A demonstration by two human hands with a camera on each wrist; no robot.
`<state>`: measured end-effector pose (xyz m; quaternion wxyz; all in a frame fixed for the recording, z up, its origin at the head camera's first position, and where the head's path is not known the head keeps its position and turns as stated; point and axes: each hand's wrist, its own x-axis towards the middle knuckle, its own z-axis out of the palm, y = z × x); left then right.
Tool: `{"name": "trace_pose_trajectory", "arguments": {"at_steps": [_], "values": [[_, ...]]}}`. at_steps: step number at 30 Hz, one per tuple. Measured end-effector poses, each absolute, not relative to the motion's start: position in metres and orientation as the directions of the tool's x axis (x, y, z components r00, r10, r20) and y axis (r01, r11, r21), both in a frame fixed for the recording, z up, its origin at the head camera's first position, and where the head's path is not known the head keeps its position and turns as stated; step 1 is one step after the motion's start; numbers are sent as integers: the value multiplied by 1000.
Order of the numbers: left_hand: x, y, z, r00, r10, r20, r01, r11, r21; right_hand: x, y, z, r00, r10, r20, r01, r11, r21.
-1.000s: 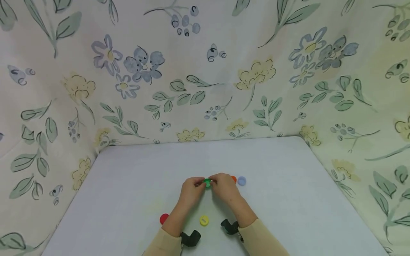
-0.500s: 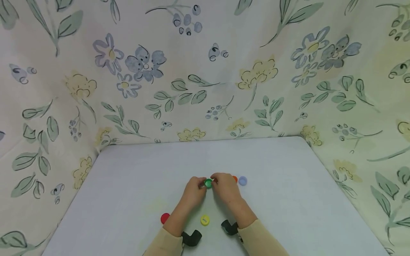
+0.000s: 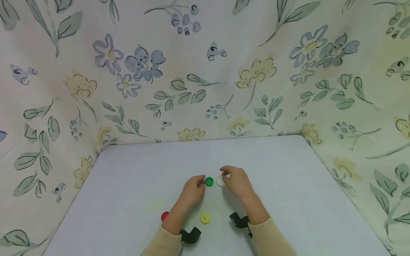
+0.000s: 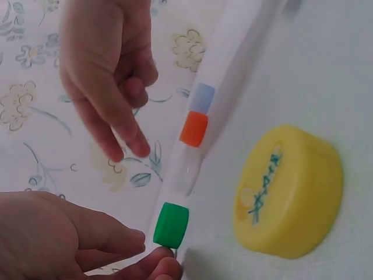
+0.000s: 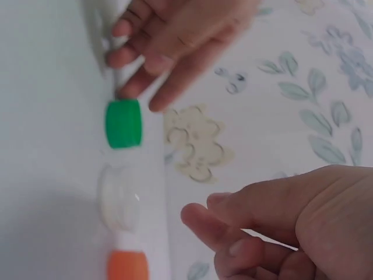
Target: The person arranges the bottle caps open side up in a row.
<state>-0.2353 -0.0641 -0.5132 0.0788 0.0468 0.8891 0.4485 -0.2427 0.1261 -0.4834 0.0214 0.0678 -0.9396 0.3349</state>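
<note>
The green bottle cap (image 3: 209,181) lies on the white table, at the left end of a row of caps. My left hand (image 3: 193,190) is just left of it, thumb and fingers apart, fingertips right at its side and not gripping it. My right hand (image 3: 236,180) is lifted over the row, fingers loosely bent and holding nothing. Beneath its fingertips a clear whitish cap (image 3: 219,181) shows in part. The orange cap (image 4: 194,129) and pale blue cap (image 4: 203,98) continue the row in the left wrist view; the right hand hides them in the head view.
Nearer the person, a yellow cap (image 3: 205,218) with dark writing on top lies between the forearms. A red cap (image 3: 164,216) is partly covered by the left forearm. Floral cloth (image 3: 192,71) hangs behind the table (image 3: 144,167). Black wrist cameras (image 3: 191,235) sit on both wrists.
Both hands had the green cap between their fingers; they have let go of it. The right hand has moved right and up, uncovering the whitish cap and covering the orange and pale blue ones.
</note>
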Motion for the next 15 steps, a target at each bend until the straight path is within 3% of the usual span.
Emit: {"name": "trace_pose_trajectory", "arguments": {"at_steps": [7,15], "values": [[-229,-67,-507,-981,156,-120,-8,578,816,-230,146,-468,-995,-82,49,-94,742,-664],[-220,-78,-482,-983,173,-65,44,561,827,-210,128,-461,-953,-304,19,-237,702,-671]]}}
